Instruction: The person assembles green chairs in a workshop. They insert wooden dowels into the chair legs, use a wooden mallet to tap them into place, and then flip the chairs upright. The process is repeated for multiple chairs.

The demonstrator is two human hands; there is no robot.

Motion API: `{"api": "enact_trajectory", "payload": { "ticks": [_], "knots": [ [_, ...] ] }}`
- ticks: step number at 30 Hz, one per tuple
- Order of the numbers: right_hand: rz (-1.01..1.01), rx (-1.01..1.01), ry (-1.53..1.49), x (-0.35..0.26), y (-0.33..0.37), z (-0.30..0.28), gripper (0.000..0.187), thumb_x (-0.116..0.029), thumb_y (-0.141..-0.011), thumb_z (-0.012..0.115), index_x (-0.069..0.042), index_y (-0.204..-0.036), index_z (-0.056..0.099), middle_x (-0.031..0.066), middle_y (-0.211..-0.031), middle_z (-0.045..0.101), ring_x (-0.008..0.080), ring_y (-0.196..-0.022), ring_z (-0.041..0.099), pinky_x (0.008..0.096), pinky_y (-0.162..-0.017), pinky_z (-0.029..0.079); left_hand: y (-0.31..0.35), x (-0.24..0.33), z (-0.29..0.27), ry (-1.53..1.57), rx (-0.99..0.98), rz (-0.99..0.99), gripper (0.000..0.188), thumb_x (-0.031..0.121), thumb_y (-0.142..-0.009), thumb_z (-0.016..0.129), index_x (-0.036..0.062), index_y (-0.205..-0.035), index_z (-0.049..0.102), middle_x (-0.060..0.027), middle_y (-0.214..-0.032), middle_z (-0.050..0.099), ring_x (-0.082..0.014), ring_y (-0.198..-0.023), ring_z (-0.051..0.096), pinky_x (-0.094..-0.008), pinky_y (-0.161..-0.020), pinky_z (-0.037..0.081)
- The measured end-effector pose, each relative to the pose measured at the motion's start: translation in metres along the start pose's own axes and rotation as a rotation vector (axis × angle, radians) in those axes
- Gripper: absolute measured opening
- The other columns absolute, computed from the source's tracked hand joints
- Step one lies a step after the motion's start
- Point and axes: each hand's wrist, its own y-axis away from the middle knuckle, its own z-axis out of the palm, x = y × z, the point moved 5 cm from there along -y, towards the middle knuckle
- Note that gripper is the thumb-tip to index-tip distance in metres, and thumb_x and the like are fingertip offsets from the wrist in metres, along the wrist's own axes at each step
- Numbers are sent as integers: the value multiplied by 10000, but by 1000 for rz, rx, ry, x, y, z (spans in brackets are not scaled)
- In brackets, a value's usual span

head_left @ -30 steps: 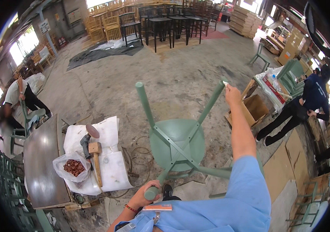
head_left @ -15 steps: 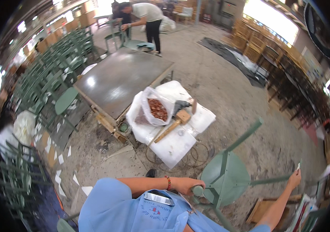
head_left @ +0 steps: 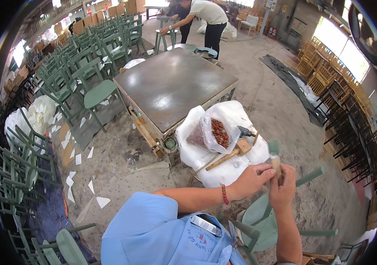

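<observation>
In front of my chest my right hand [head_left: 283, 187] is closed round the lower part of a short brush-like piece [head_left: 276, 164], green at its top and pale tan below, slightly blurred. My left hand [head_left: 251, 181], with a beaded bracelet at the wrist, has its thumb and fingers pinched against the same piece. Behind and below my hands lies an upturned green stool [head_left: 260, 214], its underside and legs toward me; my right forearm hides part of it. Beyond my left hand, a wooden mallet [head_left: 243, 146] rests on a white padded stand [head_left: 187, 152].
An open plastic bag of reddish-brown bits [head_left: 220, 134] and a dark power tool [head_left: 246, 131] share the stand. A large metal-topped table [head_left: 175, 79] is beyond it. Green chairs [head_left: 100, 92] crowd the left. A person [head_left: 212, 17] bends over a chair at the back.
My left hand has let go of the stool's leg and come up to the brush-like piece. My right hand has brought that piece in from the far right. The view has shifted left.
</observation>
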Motion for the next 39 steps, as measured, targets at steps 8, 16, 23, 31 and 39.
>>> {"api": "enact_trajectory", "payload": {
  "ticks": [8, 16, 23, 31, 39],
  "knots": [
    [257, -413, -127, -21, -54, 130, 236, -23, -842, 653, 7, -1055, 556, 126, -864, 616, 242, -742, 615, 342, -692, 500, 55, -16, -219, -214, 299, -254, 237, 202, -997, 520, 27, -1139, 593, -20, -792, 618, -79, -608, 558, -251, -556, 476],
    [464, -931, 365, 61, -95, 196, 269, -209, -902, 601, 39, -804, 637, 177, -646, 612, 270, -642, 640, 393, -631, 486, 142, -106, -463, -1092, 332, -606, 260, 253, -930, 539, 24, -969, 656, -229, -857, 654, -422, -829, 623, -495, -734, 483],
    [1242, -1154, 227, 134, -2, 247, 264, -160, -850, 571, 4, -1023, 687, 126, -840, 688, 218, -721, 670, 360, -604, 540, 106, -128, -507, -1123, 119, -754, 278, 263, -903, 570, 16, -880, 697, -234, -816, 659, -405, -798, 634, -482, -740, 493],
    [1416, -475, -208, 150, 61, 310, 363, -206, -879, 588, 6, -1173, 609, 85, -929, 662, 200, -793, 644, 334, -648, 533, 88, -135, -524, -1148, 48, -837, 272, 258, -880, 600, 15, -888, 721, -241, -828, 667, -402, -803, 643, -474, -757, 499],
    [960, -444, 388, 166, 58, 347, 496, -405, -889, 520, 35, -1085, 635, 258, -1096, 644, 434, -1011, 620, 467, -847, 495, 75, -120, -513, -1341, -130, -915, 347, 343, -878, 620, 24, -981, 709, -232, -940, 680, -400, -894, 651, -459, -801, 506]
  ]
}}
